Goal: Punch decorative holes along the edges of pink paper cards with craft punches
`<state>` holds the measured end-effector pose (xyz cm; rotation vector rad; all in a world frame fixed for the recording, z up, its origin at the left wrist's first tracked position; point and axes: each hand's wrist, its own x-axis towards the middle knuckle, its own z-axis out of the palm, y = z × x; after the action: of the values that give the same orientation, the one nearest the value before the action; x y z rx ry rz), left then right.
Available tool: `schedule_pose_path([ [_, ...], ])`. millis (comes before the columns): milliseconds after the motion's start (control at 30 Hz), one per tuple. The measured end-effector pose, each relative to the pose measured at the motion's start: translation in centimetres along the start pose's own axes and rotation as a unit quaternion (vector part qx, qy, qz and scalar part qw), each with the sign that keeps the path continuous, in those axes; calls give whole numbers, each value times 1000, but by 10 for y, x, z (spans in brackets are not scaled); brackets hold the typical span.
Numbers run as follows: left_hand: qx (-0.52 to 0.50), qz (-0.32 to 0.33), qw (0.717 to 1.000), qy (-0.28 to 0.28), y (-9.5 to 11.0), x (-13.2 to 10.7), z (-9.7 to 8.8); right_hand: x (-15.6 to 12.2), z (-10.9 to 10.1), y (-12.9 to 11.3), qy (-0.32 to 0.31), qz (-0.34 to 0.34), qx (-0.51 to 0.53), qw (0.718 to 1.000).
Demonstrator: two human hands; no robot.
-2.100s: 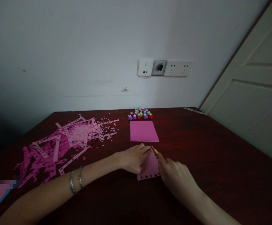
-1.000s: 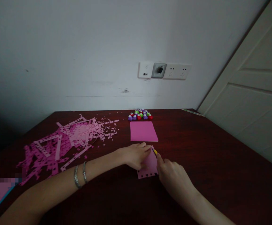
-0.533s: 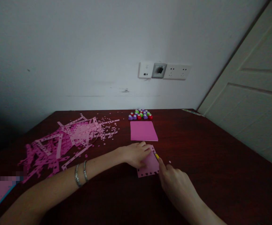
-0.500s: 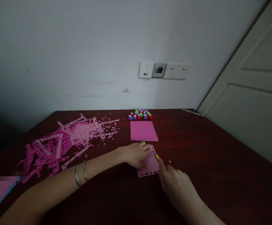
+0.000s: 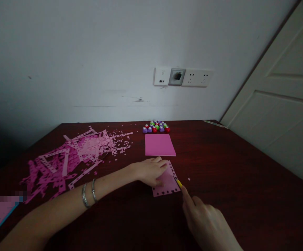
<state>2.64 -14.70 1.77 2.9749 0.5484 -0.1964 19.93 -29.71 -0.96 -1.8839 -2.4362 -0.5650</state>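
A: With twelve o'clock set toward the wall, what is seen at the centre?

B: A thin, light pink, four-sided paper sheet (image 5: 169, 182) is laid flat on the dark red-brown wooden tabletop (image 5: 232, 167). Its right and lower edges are marked by rows of small dark holes, whose exact outline is too small to be told.

A: By which materials is it surrounded?

B: At twelve, a smooth, deeper pink, squarish paper stack (image 5: 160, 144) is placed. Just behind it, glossy purple, red and green rounded pieces with white eye-like tops (image 5: 157, 127) are grouped. At ten, a tangled heap of narrow, perforated pink paper strips (image 5: 88, 147) is spread, and it is fringed by tiny pink paper bits (image 5: 121, 143). At three, near the sheet, one single pale paper bit (image 5: 189, 179) is seen.

A: And how is the sheet placed relative to the hands?

B: It is found between them. Its left part is covered by the left hand (image 5: 152, 172), which is laid from nine o'clock; the fingers are kept flat and a little spread, with nothing grasped. By the right hand (image 5: 206, 218), at four, a slim yellow pen-like tool (image 5: 179, 182) is held in a narrow grip. Its dark tip is set at the right edge of the sheet; whether the paper is pressed by it cannot be told.
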Motion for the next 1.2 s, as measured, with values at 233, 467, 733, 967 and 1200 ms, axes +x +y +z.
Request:
schedule_pose_path([
  [233, 8, 4, 1000, 7, -1, 0, 2, -18, 0, 4, 47, -18, 27, 998],
  [467, 13, -1, 1000, 5, -1, 0, 1, -31, 7, 8, 62, -25, 50, 997],
  [733, 37, -91, 993, 67, 11, -3, 17, -31, -11, 30, 60, -12, 150, 987],
  [967, 40, -196, 962, 184, 32, -11, 15, -15, -15, 56, 67, 58, 204, 975],
  [1200, -23, -27, 986, 161, 29, -13, 32, 10, -6, 65, 19, 62, 289, 955],
])
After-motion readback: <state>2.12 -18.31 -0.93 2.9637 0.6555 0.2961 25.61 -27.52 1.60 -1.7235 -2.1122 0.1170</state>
